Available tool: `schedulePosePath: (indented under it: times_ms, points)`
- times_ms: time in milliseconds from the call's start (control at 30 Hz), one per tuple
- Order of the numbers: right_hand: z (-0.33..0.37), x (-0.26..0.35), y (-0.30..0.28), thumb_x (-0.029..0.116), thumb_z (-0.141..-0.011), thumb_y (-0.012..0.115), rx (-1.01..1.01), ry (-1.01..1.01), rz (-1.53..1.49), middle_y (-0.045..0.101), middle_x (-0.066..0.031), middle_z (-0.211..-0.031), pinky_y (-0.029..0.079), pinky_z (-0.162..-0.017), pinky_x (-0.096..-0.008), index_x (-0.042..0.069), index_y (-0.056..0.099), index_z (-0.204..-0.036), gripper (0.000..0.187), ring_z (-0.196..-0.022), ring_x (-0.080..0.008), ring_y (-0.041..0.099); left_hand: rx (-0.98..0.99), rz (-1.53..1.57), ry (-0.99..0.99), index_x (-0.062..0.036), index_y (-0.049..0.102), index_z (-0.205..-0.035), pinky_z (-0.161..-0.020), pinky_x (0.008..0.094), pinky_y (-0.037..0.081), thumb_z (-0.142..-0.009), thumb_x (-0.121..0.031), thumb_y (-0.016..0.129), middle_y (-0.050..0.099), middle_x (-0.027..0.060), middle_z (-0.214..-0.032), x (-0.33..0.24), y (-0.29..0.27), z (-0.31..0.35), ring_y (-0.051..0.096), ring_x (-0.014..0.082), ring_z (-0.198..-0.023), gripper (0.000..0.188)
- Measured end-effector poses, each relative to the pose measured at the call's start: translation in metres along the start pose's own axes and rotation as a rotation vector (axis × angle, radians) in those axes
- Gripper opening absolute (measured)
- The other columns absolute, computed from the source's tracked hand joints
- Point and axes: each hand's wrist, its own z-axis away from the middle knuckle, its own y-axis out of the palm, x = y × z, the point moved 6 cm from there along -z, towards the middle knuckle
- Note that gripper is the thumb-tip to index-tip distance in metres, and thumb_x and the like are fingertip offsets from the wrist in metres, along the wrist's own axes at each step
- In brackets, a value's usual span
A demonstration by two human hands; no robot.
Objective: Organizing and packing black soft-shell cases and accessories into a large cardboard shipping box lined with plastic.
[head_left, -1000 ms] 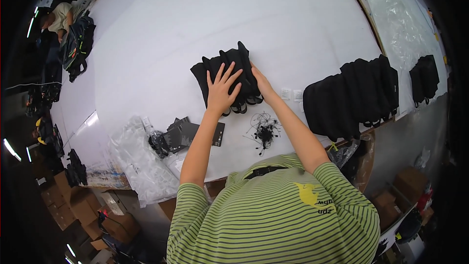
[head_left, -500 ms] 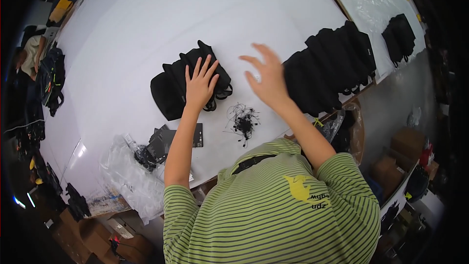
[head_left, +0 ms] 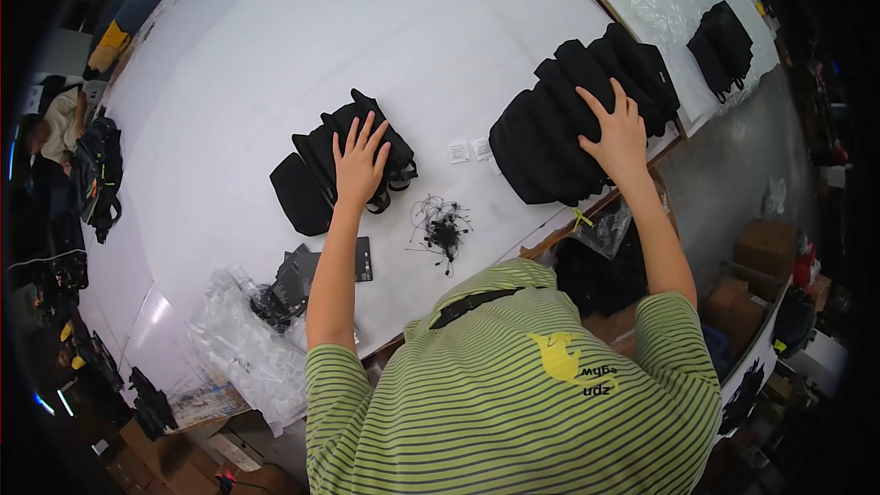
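My left hand lies with fingers spread on a small overlapping row of black fabric bags with looped straps at its near right side. Off to the right, my right hand rests on a longer row of similar black bags, its thumb and fingers apart. Neither hand visibly grips anything. Between the two rows lie small white packets, partly beside the right-hand row. Nearer to me is a tangle of thin black strings with small black ends.
Black cards and crumpled clear plastic lie at the white table's near left. Another black bag is on plastic at the far right. A black backpack sits at the left, near another person.
My right hand has moved right, from above the table onto the longer row of bags. White packets now show between the rows. The left hand stays on its bags; the whole view has shifted slightly.
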Motion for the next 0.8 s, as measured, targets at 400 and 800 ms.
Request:
schedulePosePath:
  times_ms: [400, 800]
  points:
    - [-0.028, 0.060, -0.086, 0.010, -0.071, 0.063, -0.391, -0.052, -0.562, 0.057, -0.0063, -0.100, 0.050, -0.074, -0.0334, 0.027, 0.062, -0.116, 0.048, -0.086, -0.0257, 0.060, -0.049, 0.004, -0.006, -0.0236, 0.050, -0.128, -0.109, 0.0493, 0.015, -0.092, -0.035, 0.048, 0.037, -0.0030, -0.143, 0.007, -0.001, 0.005, 0.032, 0.0206, -0.132, 0.038]
    - [-0.038, 0.233, 0.144, 0.020, -0.079, 0.064, 0.066, -0.150, -0.899, 0.053, -0.0102, -0.113, 0.048, -0.082, -0.0377, 0.025, 0.055, -0.123, 0.046, -0.102, -0.0300, 0.055, -0.097, 0.135, -0.065, -0.0239, 0.037, -0.139, -0.107, 0.0511, 0.017, -0.090, -0.035, 0.050, 0.044, 0.0008, -0.137, 0.001, -0.010, -0.004, 0.039, 0.0231, -0.126, 0.052]
